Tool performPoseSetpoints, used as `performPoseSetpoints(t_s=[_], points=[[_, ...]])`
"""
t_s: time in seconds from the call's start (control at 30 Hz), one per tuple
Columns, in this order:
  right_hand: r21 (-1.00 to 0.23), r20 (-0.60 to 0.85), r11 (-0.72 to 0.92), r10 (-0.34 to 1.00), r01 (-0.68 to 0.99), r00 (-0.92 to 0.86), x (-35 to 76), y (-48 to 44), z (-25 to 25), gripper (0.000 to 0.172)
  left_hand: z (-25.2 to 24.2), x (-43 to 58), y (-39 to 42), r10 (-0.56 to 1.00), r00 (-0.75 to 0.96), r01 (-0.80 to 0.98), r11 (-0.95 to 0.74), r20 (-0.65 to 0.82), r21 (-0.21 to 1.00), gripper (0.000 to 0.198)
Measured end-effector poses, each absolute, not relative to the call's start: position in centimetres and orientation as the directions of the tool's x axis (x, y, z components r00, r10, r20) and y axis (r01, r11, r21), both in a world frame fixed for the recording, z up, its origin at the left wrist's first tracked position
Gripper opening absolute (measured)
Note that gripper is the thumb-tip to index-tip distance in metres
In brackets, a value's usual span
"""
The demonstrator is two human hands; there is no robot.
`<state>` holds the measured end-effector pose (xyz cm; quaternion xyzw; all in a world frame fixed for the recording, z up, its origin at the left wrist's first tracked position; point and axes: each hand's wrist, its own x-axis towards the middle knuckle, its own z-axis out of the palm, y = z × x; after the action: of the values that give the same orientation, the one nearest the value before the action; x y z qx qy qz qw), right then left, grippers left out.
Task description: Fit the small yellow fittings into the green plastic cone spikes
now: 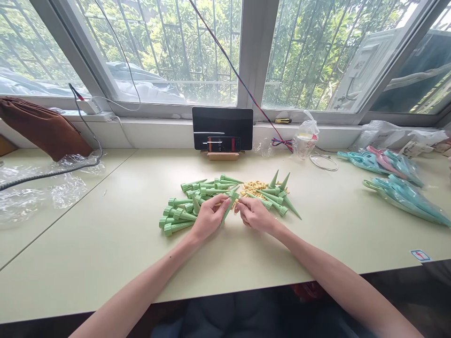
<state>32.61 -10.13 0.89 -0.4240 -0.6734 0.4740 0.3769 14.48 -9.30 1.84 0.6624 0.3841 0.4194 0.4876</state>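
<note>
left hand (208,217): clamped round one green cone (228,204), thumb and fingers on its middle, wide end up and far, tip pointing down toward the near edge.
right hand (254,215): just right of that cone, fingertips curled in against it. can't tell if they're pinching anything small, too tiny to see.
step: my guess is the cones get worked on one at a time, both hands meeting on this one, partway through a big batch.
next move: reckon it calls for the left hand holding the cone steady while the right does fine fingertip work, nothing forceful.
where the cone is: between the two hands, lifted just off the tabletop (105,234), on the near side of the heap.
pile of green cones (179,213): lying flat, just left of and beyond the left hand.
yellow bits (254,187): small heap just beyond the right hand, with loose cones (278,199) to its right.
further out: tablet (222,123) propped at the far edge, teal packs (405,192) well off to the right, brown bag (42,126) far left.
</note>
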Motion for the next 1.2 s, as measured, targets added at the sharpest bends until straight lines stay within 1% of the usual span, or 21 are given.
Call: performPoseSetpoints(t_s=[0.13,0.47,0.7,0.9,1.07,1.2], points=[[-0.985,0.067,0.124,0.916,0.119,-0.396,32.7,-10.0,0.5,0.031,1.9,14.5,-9.3,0.918,0.350,0.101,-0.234,0.186,0.967,0.036],[-0.995,0.027,0.065,0.909,0.079,-0.417,32.8,-10.0,0.5,0.036,1.9,14.5,-9.3,0.915,0.345,0.113,-0.260,0.208,0.959,0.034],[-1.000,-0.019,-0.016,0.890,0.011,-0.455,32.8,-9.8,0.4,0.038,1.7,14.5,-9.2,0.917,0.321,0.154,-0.299,0.238,0.942,0.033],[-0.995,-0.060,-0.092,0.867,-0.039,-0.494,33.0,-9.8,0.6,0.041,1.3,14.4,-9.1,0.921,0.307,0.172,-0.303,0.241,0.937,0.034],[-0.978,-0.065,-0.163,0.830,-0.130,-0.554,33.1,-10.0,1.4,0.042,1.7,14.5,-9.3,0.915,0.305,0.177,-0.328,0.266,0.928,0.031],[-0.959,-0.094,-0.230,0.811,-0.167,-0.577,33.1,-10.1,1.8,0.043,1.9,14.7,-9.4,0.921,0.302,0.158,-0.304,0.247,0.940,0.031]])
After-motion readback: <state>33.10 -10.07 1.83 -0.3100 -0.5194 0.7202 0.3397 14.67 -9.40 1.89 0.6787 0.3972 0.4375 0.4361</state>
